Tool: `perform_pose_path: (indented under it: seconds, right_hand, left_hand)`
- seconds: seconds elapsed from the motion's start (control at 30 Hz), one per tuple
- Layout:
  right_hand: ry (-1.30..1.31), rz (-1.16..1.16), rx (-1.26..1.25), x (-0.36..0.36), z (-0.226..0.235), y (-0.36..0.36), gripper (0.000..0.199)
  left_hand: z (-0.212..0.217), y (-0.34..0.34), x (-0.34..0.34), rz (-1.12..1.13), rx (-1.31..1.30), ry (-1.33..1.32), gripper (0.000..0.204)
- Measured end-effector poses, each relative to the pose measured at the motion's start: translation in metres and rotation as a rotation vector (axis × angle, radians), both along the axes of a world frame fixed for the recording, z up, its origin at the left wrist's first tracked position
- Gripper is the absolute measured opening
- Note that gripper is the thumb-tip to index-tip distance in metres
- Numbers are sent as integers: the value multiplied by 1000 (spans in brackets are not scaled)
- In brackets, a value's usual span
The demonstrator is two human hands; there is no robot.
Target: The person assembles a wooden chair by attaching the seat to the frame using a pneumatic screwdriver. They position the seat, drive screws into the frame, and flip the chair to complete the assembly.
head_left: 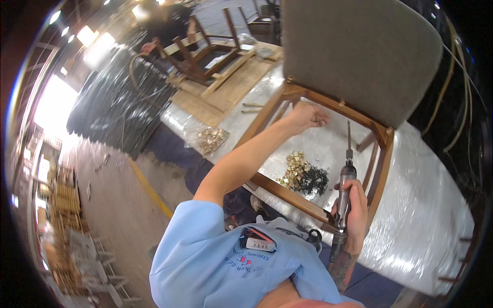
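The driver (347, 175) lies in the right hand (355, 205) (bit (349, 136) outward).

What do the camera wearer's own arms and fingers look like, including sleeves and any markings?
A short, light blue sleeve covers the left upper arm; the left forearm is bare. The left fingers and right fingers are ungloved. Dark patterning shows on the right forearm, too blurred to identify.
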State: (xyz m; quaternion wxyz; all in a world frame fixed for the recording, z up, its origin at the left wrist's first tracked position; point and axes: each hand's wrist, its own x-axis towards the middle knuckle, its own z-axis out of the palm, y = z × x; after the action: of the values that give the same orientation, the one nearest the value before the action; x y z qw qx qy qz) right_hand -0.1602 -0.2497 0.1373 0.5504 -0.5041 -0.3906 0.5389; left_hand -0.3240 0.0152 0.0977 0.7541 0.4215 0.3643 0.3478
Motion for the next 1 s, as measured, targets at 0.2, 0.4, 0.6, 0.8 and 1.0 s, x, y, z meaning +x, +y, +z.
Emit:
perform_pose_path:
  seconds: [0.2, 0.4, 0.6, 0.8, 1.0]
  right_hand:
    - [-83, 90, 19, -5, -3, -4, 33]
    - [-63, 109, 41, -3, -8, -4, 33]
    - [-75, 100, 27, -3, -6, -6, 34]
    - [-76, 88, 17, -4, -5, -6, 35]
    - [-78, 47, 55, -7, -9, -6, 32]
  left_hand:
    - [-20, -2, -8, 16, 41, 58, 22]
    - [-21, 0, -6, -27, 19, -1, 17]
    - [-13, -14, -3, -3, -27, 10, 18]
    - [-42, -2, -3, 22, -40, 86, 16]
    - [-37, -13, 4, 118, 37, 81, 14]
